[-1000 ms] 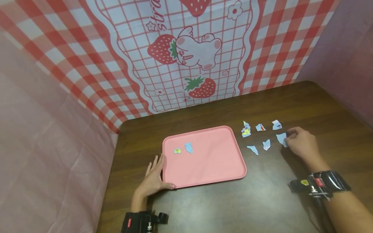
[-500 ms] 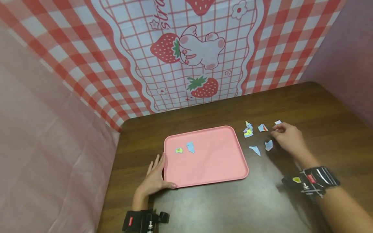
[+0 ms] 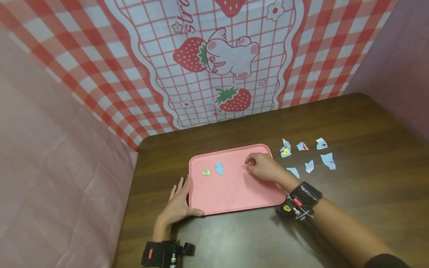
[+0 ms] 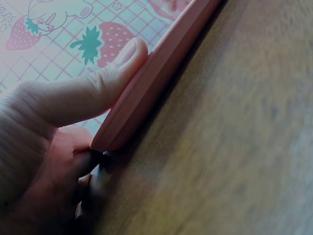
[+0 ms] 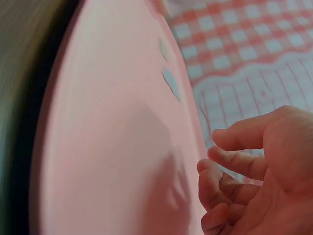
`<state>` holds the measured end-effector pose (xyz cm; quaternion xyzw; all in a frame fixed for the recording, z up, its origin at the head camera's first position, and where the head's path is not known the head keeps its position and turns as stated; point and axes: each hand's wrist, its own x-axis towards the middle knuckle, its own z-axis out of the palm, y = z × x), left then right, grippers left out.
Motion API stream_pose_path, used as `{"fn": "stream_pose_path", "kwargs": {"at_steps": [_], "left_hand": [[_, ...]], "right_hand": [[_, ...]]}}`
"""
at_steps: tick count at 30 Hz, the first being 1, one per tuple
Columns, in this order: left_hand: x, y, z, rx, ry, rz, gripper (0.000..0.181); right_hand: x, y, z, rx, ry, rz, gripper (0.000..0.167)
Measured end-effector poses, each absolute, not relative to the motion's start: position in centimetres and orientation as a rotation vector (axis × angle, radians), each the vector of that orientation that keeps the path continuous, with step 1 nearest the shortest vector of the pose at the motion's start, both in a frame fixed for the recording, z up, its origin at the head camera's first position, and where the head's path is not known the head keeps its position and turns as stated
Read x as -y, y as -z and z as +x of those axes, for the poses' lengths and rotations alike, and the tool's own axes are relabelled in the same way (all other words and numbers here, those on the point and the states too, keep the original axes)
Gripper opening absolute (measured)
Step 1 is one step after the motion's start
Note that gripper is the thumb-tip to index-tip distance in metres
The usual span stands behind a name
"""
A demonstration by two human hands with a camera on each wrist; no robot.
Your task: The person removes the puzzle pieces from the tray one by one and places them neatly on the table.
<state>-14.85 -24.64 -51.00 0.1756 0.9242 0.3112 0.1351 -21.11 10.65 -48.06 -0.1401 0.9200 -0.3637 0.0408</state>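
Observation:
In the head view, my left hand (image 3: 177,206) rests at the near left corner of a pink tray (image 3: 241,191), fingers straight along its left side and thumb at its front edge. The left wrist view has the thumb (image 4: 98,90) lying against the tray's wall (image 4: 146,93). Over the tray's right part hovers my right hand (image 3: 263,166), its fingers loosely bent. Nothing shows between thumb and fingertips in the right wrist view. Two paper scraps lie in the tray's left half: a small yellow one (image 3: 206,172) and a light blue one (image 3: 219,168).
Right of the tray, several torn paper scraps lie on the brown table (image 3: 368,149), among them a yellow-purple scrap (image 3: 285,149), a red-marked scrap (image 3: 302,146) and a larger blue scrap (image 3: 328,161). My right wrist partly covers another blue scrap (image 3: 293,171). A strawberry-print cloth (image 3: 231,63) hangs behind.
My right hand has swung left from the scraps on the right to above the tray. The larger blue scrap it covered is visible again. The left hand keeps its place.

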Motion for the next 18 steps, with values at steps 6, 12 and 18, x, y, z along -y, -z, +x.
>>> {"fn": "stream_pose_path", "kwargs": {"at_steps": [6, 12, 18], "left_hand": [[24.6, 51.0, -14.9, -2.681, -0.905, 0.516, 0.136], [24.7, 51.2, -14.8, -2.677, -0.9, 0.523, 0.135], [24.6, 51.3, -14.8, -2.685, -0.904, 0.549, 0.135]], "right_hand": [[-5.9, 48.7, -21.8, -2.773, 1.018, -0.458, 0.024], [-3.1, 49.5, -22.4, -2.808, 0.886, -0.43, 0.05], [-1.8, 49.7, -22.6, -2.857, 0.746, -0.392, 0.058]]}}
